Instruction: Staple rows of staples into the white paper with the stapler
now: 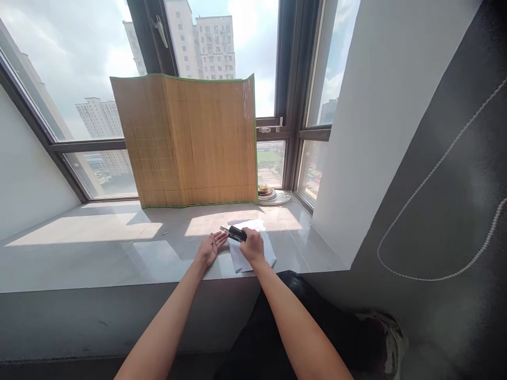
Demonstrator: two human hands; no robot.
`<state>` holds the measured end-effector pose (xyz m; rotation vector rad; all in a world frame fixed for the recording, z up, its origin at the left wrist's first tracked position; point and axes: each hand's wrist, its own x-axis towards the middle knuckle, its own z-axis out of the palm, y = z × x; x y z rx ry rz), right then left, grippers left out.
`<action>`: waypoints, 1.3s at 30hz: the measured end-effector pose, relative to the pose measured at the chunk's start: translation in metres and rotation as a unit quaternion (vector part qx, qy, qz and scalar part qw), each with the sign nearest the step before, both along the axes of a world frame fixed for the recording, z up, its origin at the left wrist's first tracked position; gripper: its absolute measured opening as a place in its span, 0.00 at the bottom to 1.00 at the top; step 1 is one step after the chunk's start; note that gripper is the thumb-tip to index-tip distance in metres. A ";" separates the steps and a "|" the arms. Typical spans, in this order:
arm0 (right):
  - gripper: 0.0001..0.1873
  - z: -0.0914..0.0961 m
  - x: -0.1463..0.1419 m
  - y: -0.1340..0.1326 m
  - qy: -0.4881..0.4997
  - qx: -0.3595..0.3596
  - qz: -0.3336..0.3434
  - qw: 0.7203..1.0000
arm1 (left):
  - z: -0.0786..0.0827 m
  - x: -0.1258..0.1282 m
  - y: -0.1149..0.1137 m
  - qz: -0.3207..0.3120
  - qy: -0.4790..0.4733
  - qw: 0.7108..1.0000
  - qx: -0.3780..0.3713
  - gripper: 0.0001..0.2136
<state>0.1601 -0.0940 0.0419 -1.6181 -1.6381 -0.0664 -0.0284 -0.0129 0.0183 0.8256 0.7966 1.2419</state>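
My right hand [252, 245] is closed around a black stapler [237, 233], whose silver metal end points left toward my other hand. The stapler's parts seem spread apart at that end. Palm up, my left hand [212, 248] rests at the sill's front with its fingers stretched out, the fingertips close to the metal end. A small greenish bit shows on that palm, too small to name. Under the right hand and stapler lies a sheet of white paper [259, 257], partly covered by them.
A bamboo mat [190, 142] with green edging stands against the window. Stacked plates [273, 196] sit at its right. Small slivers [165, 233] lie on the white tiled sill [99, 264]. A beaded cord [412, 198] hangs at the right, beyond the white wall [368, 132].
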 end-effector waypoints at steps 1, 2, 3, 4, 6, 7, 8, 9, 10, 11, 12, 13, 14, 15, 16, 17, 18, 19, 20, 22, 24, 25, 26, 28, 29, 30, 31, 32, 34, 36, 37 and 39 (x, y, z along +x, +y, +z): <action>0.14 -0.001 0.004 0.000 0.035 -0.033 -0.023 0.999 | -0.001 0.001 -0.002 0.012 0.029 0.999 0.040 0.15; 0.13 -0.003 0.008 0.001 0.059 -0.060 -0.035 0.996 | -0.002 0.002 -0.004 0.028 0.056 0.995 0.082 0.17; 0.13 -0.005 0.011 0.000 0.073 -0.081 -0.041 0.993 | -0.003 0.002 -0.006 0.045 0.081 0.988 0.121 0.20; 0.14 -0.007 0.013 0.000 0.080 -0.098 -0.047 0.991 | -0.003 0.001 -0.008 0.061 0.102 0.981 0.152 0.24; 0.13 -0.009 0.015 -0.001 0.081 -0.127 -0.059 0.987 | -0.003 0.000 -0.011 0.069 0.135 0.970 0.188 0.30; 0.13 -0.009 0.015 -0.002 0.075 -0.132 -0.063 0.986 | -0.002 -0.001 -0.012 0.060 0.143 0.968 0.198 0.31; 0.13 -0.008 0.015 -0.003 0.066 -0.121 -0.066 0.988 | -0.002 0.000 -0.014 0.042 0.145 0.967 0.206 0.31; 0.13 -0.006 0.014 -0.005 0.056 -0.093 -0.061 0.992 | -0.001 0.001 -0.015 0.015 0.143 0.966 0.213 0.31; 0.14 -0.003 0.012 -0.006 0.044 -0.050 -0.041 0.997 | 0.000 0.003 -0.016 -0.013 0.140 0.965 0.221 0.31; 0.16 0.000 0.011 -0.006 0.029 0.000 -0.004 1.000 | 0.001 0.005 -0.017 -0.038 0.136 0.962 0.232 0.30; 0.18 0.003 0.009 -0.007 0.013 0.047 0.049 0.998 | 0.002 0.007 -0.019 -0.057 0.134 0.959 0.243 0.30; 0.19 0.007 0.007 -0.007 -0.003 0.084 0.111 0.990 | 0.003 0.008 -0.020 -0.070 0.133 0.955 0.255 0.30; 0.18 0.010 0.005 -0.006 -0.017 0.105 0.174 0.979 | 0.004 0.010 -0.022 -0.079 0.136 0.951 0.267 0.29; 0.18 0.013 0.003 -0.004 -0.029 0.109 0.228 0.967 | 0.005 0.010 -0.023 -0.087 0.142 0.947 0.276 0.29; 0.16 0.015 0.002 -0.003 -0.036 0.106 0.267 0.957 | 0.006 0.010 -0.025 -0.095 0.149 0.943 0.282 0.28; 0.16 0.017 0.001 0.000 -0.036 0.099 0.294 0.950 | 0.008 0.010 -0.026 -0.104 0.157 0.940 0.284 0.26; 0.15 0.018 0.001 0.002 -0.032 0.094 0.312 0.945 | 0.008 0.009 -0.027 -0.113 0.162 0.939 0.282 0.25; 0.15 0.019 0.002 0.005 -0.025 0.092 0.325 0.941 | 0.009 0.008 -0.027 -0.121 0.165 0.938 0.279 0.24; 0.15 0.018 0.003 0.008 -0.016 0.094 0.336 0.937 | 0.009 0.007 -0.028 -0.128 0.163 0.939 0.275 0.24; 0.12 0.018 0.007 0.012 0.003 0.100 0.344 0.933 | 0.009 0.007 -0.028 -0.137 0.157 0.941 0.268 0.24; 0.10 0.016 0.011 0.014 0.017 0.097 0.333 0.938 | 0.009 0.007 -0.027 -0.143 0.154 0.942 0.261 0.24; 0.09 0.015 0.013 0.015 0.020 0.094 0.326 0.941 | 0.008 0.008 -0.027 -0.145 0.152 0.943 0.257 0.24; 0.09 0.015 0.015 0.015 0.020 0.093 0.323 0.942 | 0.008 0.009 -0.027 -0.149 0.150 0.944 0.254 0.25; 0.08 0.013 0.017 0.014 0.019 0.095 0.330 0.939 | 0.009 0.010 -0.027 -0.161 0.142 0.944 0.249 0.25; 0.07 0.012 0.016 0.013 0.019 0.097 0.337 0.936 | 0.009 0.011 -0.028 -0.169 0.138 0.944 0.248 0.26; 0.07 0.011 0.016 0.012 0.022 0.099 0.341 0.935 | 0.010 0.011 -0.028 -0.176 0.135 0.943 0.248 0.26; 0.06 0.010 0.015 0.011 0.025 0.099 0.343 0.934 | 0.011 0.012 -0.029 -0.180 0.134 0.942 0.249 0.26; 0.06 0.009 0.014 0.010 0.027 0.098 0.343 0.934 | 0.011 0.012 -0.029 -0.183 0.136 0.941 0.252 0.26; 0.07 0.007 0.013 0.008 0.022 0.098 0.339 0.935 | 0.012 0.012 -0.030 -0.180 0.147 0.938 0.258 0.26; 0.07 0.006 0.012 0.006 0.006 0.092 0.329 0.940 | 0.013 0.011 -0.031 -0.176 0.164 0.935 0.261 0.25; 0.08 0.005 0.012 0.005 -0.004 0.087 0.322 0.943 | 0.013 0.011 -0.032 -0.175 0.170 0.934 0.261 0.25; 0.09 0.004 0.013 0.003 -0.022 0.079 0.311 0.947 | 0.014 0.011 -0.033 -0.175 0.176 0.934 0.255 0.25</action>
